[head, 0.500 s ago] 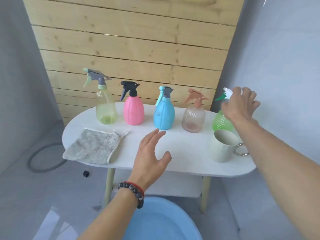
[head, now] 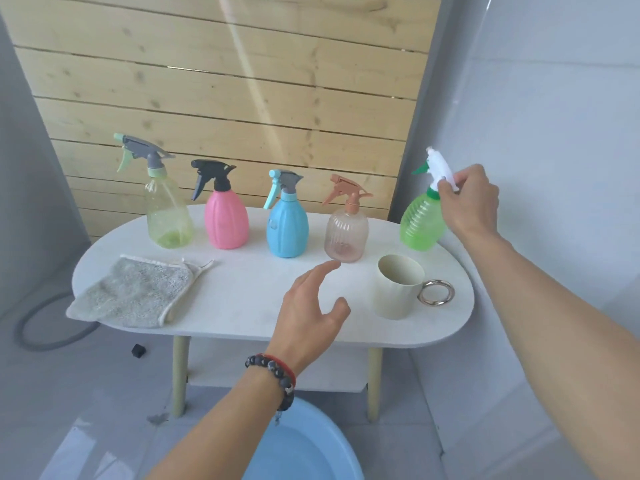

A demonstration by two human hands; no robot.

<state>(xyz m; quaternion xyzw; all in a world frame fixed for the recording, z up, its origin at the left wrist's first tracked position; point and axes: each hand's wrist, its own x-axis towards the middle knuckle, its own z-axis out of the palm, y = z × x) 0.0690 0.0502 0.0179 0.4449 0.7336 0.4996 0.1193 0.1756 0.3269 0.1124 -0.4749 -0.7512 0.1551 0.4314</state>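
Over at the far right end of the bench [head: 242, 306], the right hand [head: 471, 202] holds the green bottle [head: 420, 223] by its white spray head [head: 437, 166]. Its fingers [head: 446, 185] are curled tight round the back of that head, and the green trigger points left, away from the palm. The bottle leans a little, top toward the hand. Whether its base rests on the bench cannot be told.

The left hand [head: 308, 313] hovers above the middle of the bench with its fingers [head: 322, 271] straight and spread, holding nothing. Its fingertips lie near the foot of the peach bottle [head: 346, 233], and a beaded bracelet [head: 277, 372] sits on the wrist.

Left of the green bottle, four more sprayers stand upright in a row along the back edge: the peach bottle, a blue bottle [head: 287, 226], a pink bottle [head: 227, 220] and a clear yellow bottle [head: 168, 213]. A cream cup [head: 398, 289] with a metal ring handle [head: 436, 292] stands in front of the green bottle, just right of the left hand. A grey cloth [head: 135, 292] lies flat at the left end, its corner at the front edge. A blue basin [head: 304, 445] sits on the floor below.
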